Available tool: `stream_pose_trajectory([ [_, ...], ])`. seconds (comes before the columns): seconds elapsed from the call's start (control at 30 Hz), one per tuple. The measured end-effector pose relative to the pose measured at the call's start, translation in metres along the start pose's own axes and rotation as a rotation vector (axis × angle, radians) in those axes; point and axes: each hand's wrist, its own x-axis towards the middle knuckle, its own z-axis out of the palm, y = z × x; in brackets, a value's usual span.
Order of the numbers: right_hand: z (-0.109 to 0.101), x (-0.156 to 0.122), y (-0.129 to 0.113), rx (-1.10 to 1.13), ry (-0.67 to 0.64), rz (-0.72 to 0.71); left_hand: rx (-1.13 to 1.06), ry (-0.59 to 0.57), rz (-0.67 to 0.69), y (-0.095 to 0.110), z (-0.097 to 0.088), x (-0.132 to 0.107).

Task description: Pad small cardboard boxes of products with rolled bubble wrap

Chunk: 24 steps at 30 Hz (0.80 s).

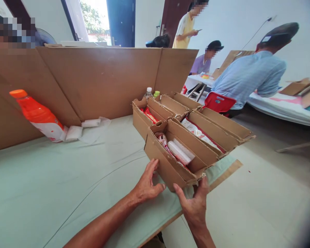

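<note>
A long open cardboard box (pixel 167 172) stands nearest me at the table's right edge, with a clear plastic-wrapped roll (pixel 181 151) and red-and-white packaging inside. My left hand (pixel 147 184) rests its fingertips against the box's left side, thumb spread away and nothing in the palm. At the near end, my right hand (pixel 195 203) grips the corner between thumb and fingers; some of those fingers are hidden. Directly behind and beside this box are several similar cardboard compartments. One holds a red packet (pixel 150 115), another white-and-red packets (pixel 196 130).
An orange bottle (pixel 42 117) leans against a tall cardboard panel (pixel 105 82), beside white plastic rolls (pixel 74 133). Two small bottles (pixel 149 92) stand behind the boxes. A person in a blue shirt (pixel 250 75) sits on a red chair (pixel 219 102) to the right; other people are farther back.
</note>
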Motion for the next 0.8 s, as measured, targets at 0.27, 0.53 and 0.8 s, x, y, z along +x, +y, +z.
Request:
stream_pose_trajectory([
  [0.27, 0.007, -0.002, 0.014, 0.015, -0.032, -0.009, 0.043, 0.011, 0.045, -0.015, -0.003, 0.018],
  [0.53, -0.057, 0.026, 0.003, -0.121, 0.091, -0.152, 0.065, -0.027, 0.040, -0.030, -0.007, 0.014],
  [0.8, -0.058, 0.175, -0.102, -0.741, -0.482, -0.511, 0.140, -0.240, 0.037, -0.021, 0.024, -0.032],
])
